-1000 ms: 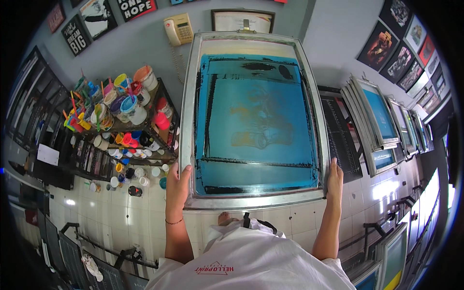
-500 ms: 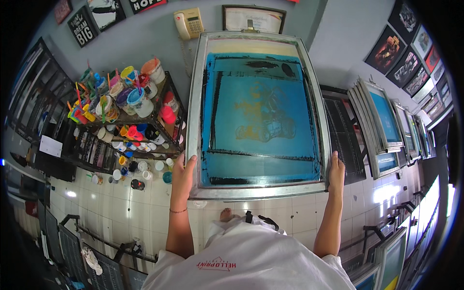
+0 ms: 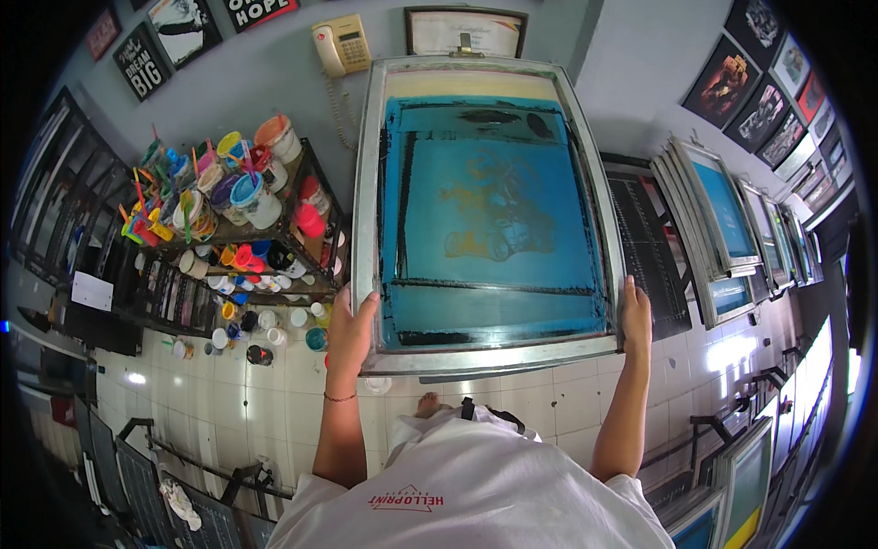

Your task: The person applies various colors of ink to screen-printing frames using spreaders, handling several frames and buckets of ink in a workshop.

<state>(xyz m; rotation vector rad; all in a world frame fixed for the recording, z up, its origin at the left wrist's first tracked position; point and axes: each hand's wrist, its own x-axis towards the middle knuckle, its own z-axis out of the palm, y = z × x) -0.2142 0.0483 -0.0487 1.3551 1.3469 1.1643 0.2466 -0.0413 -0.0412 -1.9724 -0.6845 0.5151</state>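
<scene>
Between both hands I hold a large screen printing frame (image 3: pixel 494 359), a silvery metal rectangle with blue mesh edged in dark tape or ink lines. A faint brownish picture of a vehicle shows on the mesh, and a metal clip sits on the far bar. My left hand (image 3: pixel 349 331) grips the near left corner, thumb on top and the other fingers hidden at the side. My right hand (image 3: pixel 637 316) is closed on the right bar near its lower end, fingers mostly behind it. The near bar is toward my body.
A dark shelf (image 3: pixel 306 215) at left is crowded with ink tubs (image 3: pixel 258 199); several jars (image 3: pixel 261 352) stand on the tiled floor below. More screen frames (image 3: pixel 718 206) lean at right. A telephone (image 3: pixel 341 46) and framed pictures hang on the walls. Dark racks line the lower left.
The view has shifted slightly, and the surroundings sit a little differently around the screen. Both hands keep their hold, and the frame's far end tilts slightly to the left.
</scene>
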